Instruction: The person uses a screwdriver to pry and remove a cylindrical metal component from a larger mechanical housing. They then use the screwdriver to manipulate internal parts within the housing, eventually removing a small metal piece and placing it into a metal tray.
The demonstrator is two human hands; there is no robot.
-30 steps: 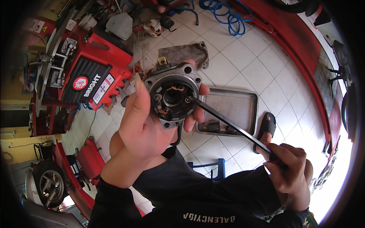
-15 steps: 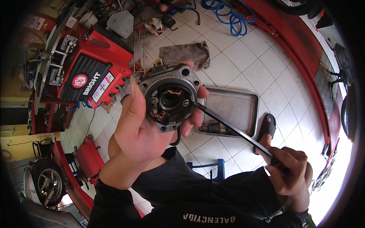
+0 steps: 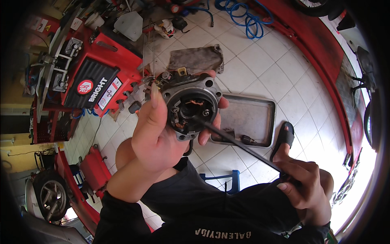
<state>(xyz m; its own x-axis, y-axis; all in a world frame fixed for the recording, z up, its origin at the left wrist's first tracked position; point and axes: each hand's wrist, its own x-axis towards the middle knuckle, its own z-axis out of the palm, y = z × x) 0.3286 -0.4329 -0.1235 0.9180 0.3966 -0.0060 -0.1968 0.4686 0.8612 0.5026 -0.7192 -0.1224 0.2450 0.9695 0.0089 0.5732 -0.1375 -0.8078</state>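
Note:
My left hand (image 3: 151, 132) is closed round a round metal motor housing (image 3: 190, 110), its open face turned up toward me. Inside the housing are a dark cup, two screws and frayed copper-coloured braids (image 3: 197, 102). A pale yellowish connector (image 3: 182, 71) stands at its far side. In my right hand (image 3: 302, 183) is a long, dark screwdriver (image 3: 243, 146), its handle hidden by my fingers. The shaft slants up and left, and its tip overlaps the lower right of the housing's inside, below the right-hand screw. Whether the tip touches anything there I cannot tell.
Beyond my hands a shallow metal tray (image 3: 274, 118) lies on the tiled floor with small dark parts (image 3: 248, 139) in it. A grey rag (image 3: 193, 59) is farther off. Red equipment (image 3: 101, 67) stands left, a blue stand (image 3: 235, 183) near my legs, a coiled blue hose (image 3: 252, 24) far right.
The motor housing and my left hand have shifted right and slightly down. The screwdriver's tip has gone from beside the right-hand screw to over the housing's inside. My right hand has moved slightly left.

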